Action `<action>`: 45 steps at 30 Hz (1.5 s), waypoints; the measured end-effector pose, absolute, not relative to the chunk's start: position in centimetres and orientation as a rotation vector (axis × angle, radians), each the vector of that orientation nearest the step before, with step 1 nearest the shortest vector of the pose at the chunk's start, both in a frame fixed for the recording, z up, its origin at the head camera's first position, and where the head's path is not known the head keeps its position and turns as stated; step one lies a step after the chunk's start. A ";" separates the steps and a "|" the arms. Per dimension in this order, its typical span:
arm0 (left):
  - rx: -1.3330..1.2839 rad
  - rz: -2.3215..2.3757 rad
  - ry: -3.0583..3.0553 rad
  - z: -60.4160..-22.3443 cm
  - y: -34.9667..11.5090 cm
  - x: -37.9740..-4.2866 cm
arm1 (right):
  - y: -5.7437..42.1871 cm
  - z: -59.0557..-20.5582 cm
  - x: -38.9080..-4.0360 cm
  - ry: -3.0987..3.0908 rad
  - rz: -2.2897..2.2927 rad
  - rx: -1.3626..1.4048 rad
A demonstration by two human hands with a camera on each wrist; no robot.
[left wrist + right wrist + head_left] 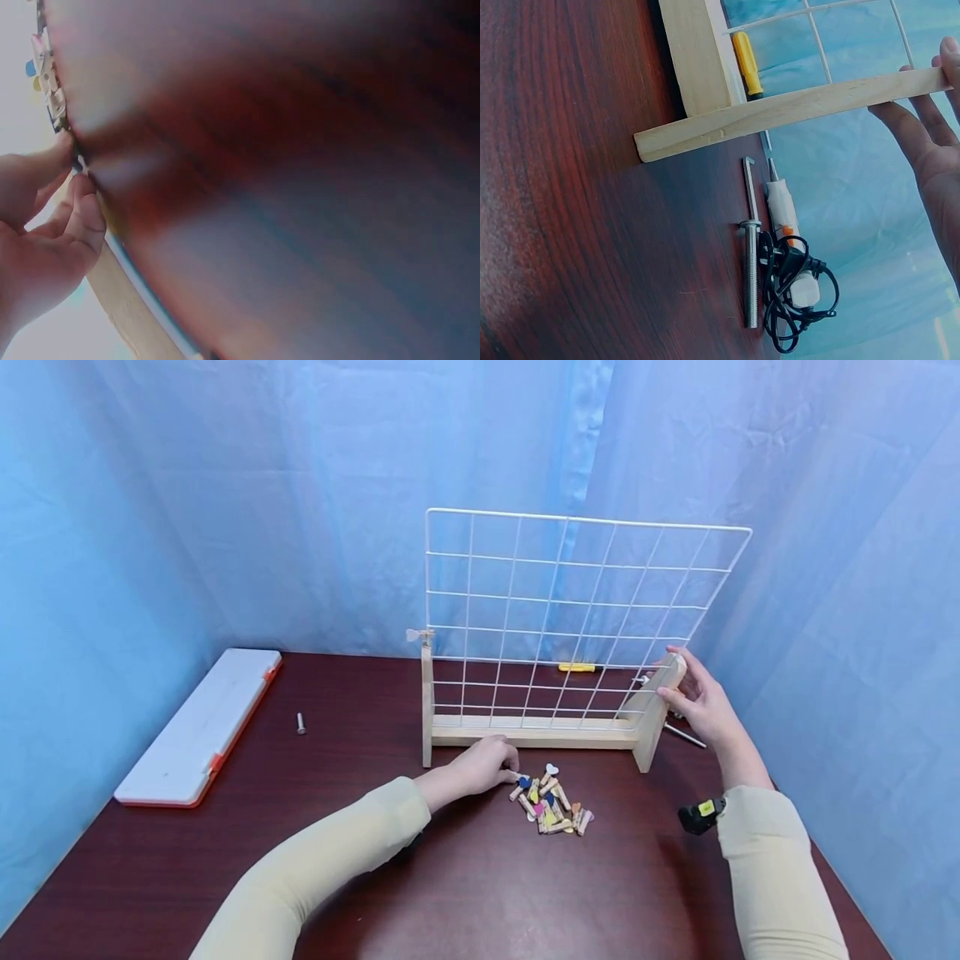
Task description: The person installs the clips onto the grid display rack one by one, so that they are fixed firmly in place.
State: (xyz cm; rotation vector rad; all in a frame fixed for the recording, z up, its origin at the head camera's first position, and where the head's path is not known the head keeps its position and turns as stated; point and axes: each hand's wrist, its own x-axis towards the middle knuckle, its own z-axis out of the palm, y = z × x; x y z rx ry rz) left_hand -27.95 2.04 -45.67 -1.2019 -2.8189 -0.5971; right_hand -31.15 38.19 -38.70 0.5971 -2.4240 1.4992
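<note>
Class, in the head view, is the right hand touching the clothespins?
No, the right hand grips the wooden side panel, apart from the clothespins.

Head view: bright, cool; pale glare on the tabletop [480,902], soft shadows beside my sleeves [337,835]. Left wrist view: tabletop badly blurred, background blown white behind my left hand [49,251]. Right wrist view: sharper, grain legible, glare at left.

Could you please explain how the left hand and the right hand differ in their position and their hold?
The left hand is low, at the pile of clothespins; the right hand is higher, near the top of the wooden side piece.
The right hand grips that piece between thumb and fingers; whether the left hand pinches a clothespin is unclear.
Both come out of pale sleeves.
</note>
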 end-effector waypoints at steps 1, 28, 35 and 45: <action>-1.208 -0.605 -2.821 -45.6 1.9 -27.9 | 38.2 -38.7 -31.2 -2.420 1.504 0.598; -0.694 -1.299 -2.387 -34.1 -8.5 -25.1 | 37.5 -38.1 -30.7 -2.445 1.538 0.547; -0.449 -1.346 -2.072 -30.3 -11.1 -27.5 | 37.0 -37.2 -29.7 -2.433 1.519 0.553; -0.289 -1.348 -1.988 -29.7 -12.0 -30.9 | 36.7 -37.2 -29.5 -2.467 1.508 0.525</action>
